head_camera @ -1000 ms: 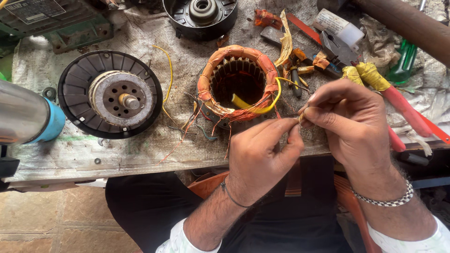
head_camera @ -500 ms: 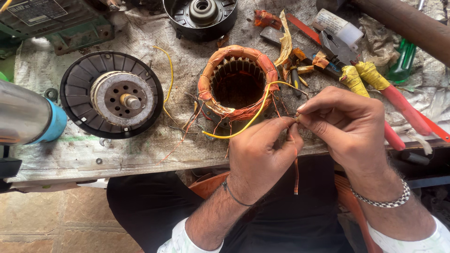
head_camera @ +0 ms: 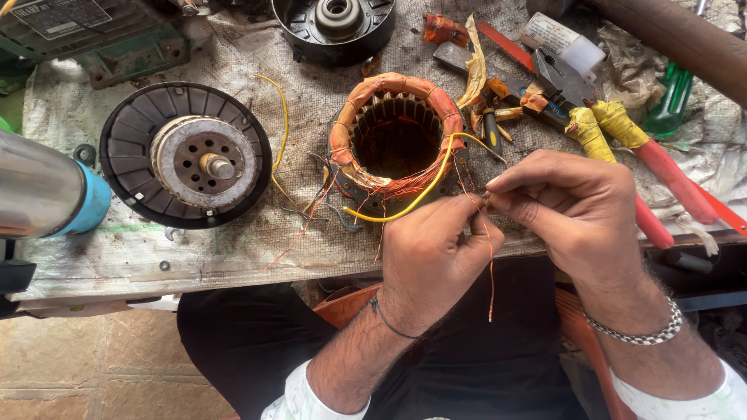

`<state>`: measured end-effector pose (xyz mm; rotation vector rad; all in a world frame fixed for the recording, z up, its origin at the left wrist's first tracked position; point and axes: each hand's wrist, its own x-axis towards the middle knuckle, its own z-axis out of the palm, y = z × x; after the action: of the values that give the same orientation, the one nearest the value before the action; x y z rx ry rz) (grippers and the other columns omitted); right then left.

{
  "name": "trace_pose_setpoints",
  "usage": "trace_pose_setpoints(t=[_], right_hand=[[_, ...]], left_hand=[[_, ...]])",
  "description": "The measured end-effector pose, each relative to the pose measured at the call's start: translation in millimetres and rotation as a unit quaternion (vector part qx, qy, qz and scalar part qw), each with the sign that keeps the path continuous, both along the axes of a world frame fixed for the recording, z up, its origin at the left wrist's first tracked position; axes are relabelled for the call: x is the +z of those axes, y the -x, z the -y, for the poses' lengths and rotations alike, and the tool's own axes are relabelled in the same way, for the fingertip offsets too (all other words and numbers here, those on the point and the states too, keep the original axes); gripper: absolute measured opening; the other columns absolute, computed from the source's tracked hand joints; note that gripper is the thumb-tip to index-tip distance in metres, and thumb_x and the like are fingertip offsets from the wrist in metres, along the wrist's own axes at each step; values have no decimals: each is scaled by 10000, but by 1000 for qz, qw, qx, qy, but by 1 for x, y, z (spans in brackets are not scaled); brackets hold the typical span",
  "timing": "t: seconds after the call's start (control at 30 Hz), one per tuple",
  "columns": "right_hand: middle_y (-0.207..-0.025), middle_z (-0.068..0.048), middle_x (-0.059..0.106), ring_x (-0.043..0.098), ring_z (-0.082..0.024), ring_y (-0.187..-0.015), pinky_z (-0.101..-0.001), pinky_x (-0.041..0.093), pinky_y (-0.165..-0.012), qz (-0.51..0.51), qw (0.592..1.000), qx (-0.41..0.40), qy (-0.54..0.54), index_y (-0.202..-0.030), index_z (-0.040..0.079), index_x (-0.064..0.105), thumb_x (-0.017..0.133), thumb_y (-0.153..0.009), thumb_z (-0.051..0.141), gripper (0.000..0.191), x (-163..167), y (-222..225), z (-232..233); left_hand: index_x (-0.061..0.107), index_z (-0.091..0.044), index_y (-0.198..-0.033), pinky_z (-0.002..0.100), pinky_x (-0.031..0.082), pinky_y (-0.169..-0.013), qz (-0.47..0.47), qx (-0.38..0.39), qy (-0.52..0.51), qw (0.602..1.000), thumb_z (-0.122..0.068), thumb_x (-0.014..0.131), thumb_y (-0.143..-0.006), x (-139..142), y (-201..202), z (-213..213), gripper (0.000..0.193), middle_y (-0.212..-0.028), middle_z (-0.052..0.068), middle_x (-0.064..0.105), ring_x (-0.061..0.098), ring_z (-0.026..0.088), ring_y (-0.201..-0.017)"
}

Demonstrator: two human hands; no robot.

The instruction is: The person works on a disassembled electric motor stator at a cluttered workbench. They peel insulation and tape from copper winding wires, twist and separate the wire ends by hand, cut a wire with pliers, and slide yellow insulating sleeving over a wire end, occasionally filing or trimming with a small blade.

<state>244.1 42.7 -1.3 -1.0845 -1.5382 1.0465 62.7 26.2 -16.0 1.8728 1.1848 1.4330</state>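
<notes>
Just in front of the stator (head_camera: 397,144) on the desk (head_camera: 194,249), our left hand (head_camera: 432,257) and right hand (head_camera: 572,214) now pinch its copper wire (head_camera: 490,264), the yellow lead (head_camera: 420,194) pulled lower than before.

The round wound stator (head_camera: 397,140) shows orange-copper coils around dark slots. A thin yellow sleeved wire (head_camera: 412,202) curves off it, beside fine copper-red strands (head_camera: 491,272). The ribbed round rotor disc (head_camera: 187,155) is black with a grey centre. The long-handled pliers (head_camera: 622,155) have red grips wrapped in yellow tape.
</notes>
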Motion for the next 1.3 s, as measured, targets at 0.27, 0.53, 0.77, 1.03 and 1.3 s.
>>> trace_pose_setpoints(t=[0.27, 0.53, 0.77, 1.03, 1.3], right_hand=[[-1021, -142, 726, 718, -164, -922, -248, 595, -841, -123, 991, -1, 52, -1086, -101, 723, 673, -899, -187, 211, -3, -2, -2], [-1013, -144, 713, 709, -145, -880, -234, 592, -841, -99, 995, -11, -20, -1088, -107, 708, 648, -985, -174, 137, -3, 3, 1], [-1091, -89, 669, 657, -86, -955, -184, 555, -835, 21, 996, -41, -74, -1210, -45, 695, 699, -976, -105, 241, 8, 14, 5], [-1187, -39, 572, 595, -67, -1038, -197, 551, -873, 33, 981, -91, -165, -1062, 25, 684, 738, -918, -34, 164, 15, 26, 8], [-1048, -102, 688, 673, -142, -1030, -204, 560, -816, 127, 956, -93, -249, -1076, 9, 705, 813, -910, 11, 198, 8, 18, 10]], left_hand=[[711, -34, -1057, 229, 558, -582, 44, -36, 12, 998, -57, 730, -948, 7, 6, 1, 113, -861, 53, 722, 702, 93, -638], [717, -15, -1056, 188, 470, -501, 90, -56, 25, 994, -48, 771, -886, 11, 9, 4, 182, -918, 43, 745, 611, 33, -566], [720, -4, -1094, 175, 519, -570, 144, -26, 38, 989, -48, 715, -1002, 3, 9, 4, 102, -919, 28, 763, 677, 22, -673], [710, 19, -1099, 173, 505, -566, 154, -24, 50, 987, -81, 685, -1032, 0, 10, 5, 123, -882, 33, 766, 651, 14, -654], [678, 6, -1189, 161, 598, -646, 165, -39, 31, 985, -111, 629, -1116, -4, 10, 5, 146, -970, 39, 775, 724, 16, -771]])
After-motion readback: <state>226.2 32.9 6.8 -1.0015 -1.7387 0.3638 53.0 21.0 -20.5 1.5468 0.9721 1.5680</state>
